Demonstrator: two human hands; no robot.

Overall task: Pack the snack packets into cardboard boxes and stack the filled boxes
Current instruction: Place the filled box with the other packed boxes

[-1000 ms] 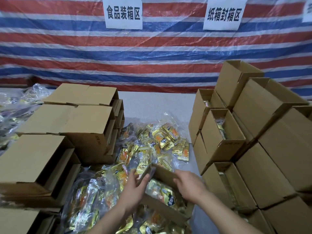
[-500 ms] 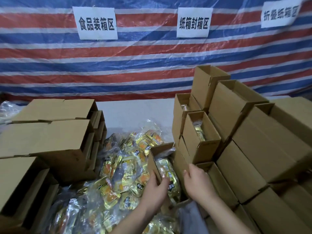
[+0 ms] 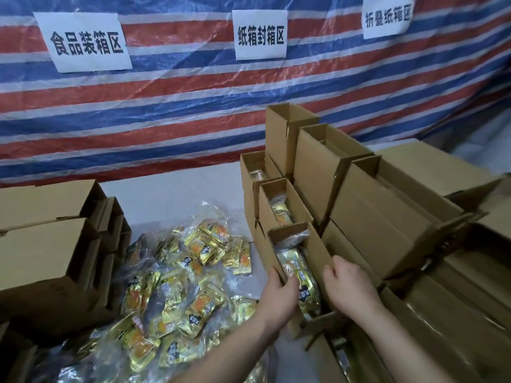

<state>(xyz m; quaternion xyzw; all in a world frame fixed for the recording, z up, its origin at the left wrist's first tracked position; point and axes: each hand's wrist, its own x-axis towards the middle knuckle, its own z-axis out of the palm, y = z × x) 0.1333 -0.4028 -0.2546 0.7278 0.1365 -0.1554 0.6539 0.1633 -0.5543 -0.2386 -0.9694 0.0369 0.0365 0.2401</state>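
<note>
Filled cardboard box [image 3: 297,261], open-topped and holding gold snack packets [image 3: 300,275], sits at the near left edge of the box stack [image 3: 387,217] on the right. Left hand [image 3: 279,295] grasps its left wall, thumb curled inside over the rim; right hand [image 3: 349,288] grasps its right wall. Loose packets [image 3: 179,277] lie heaped on the table [image 3: 177,189] to the left, beside empty boxes [image 3: 52,244]
</note>
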